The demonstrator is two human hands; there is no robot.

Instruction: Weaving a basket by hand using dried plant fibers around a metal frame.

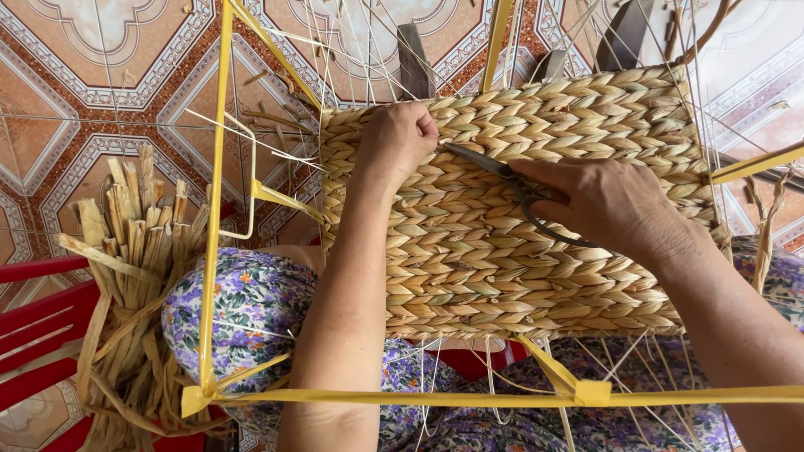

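Observation:
A woven panel of braided straw-coloured fibre (469, 259) lies across my lap, held in a yellow metal frame (216, 209). My left hand (398, 138) rests as a closed fist on the panel's upper left part, pinching at the weave. My right hand (607, 205) grips dark scissors (494, 170), whose blades point left toward my left hand's fingers. The scissor tips lie flat on the weave, right beside my left hand.
A bundle of cut dried fibre strips (134, 276) stands at the left beside a red plastic seat (33, 326). Thin loose strands (368, 42) stick up behind the panel. The floor has patterned tiles (100, 75). My lap is covered by flowered purple cloth (251, 310).

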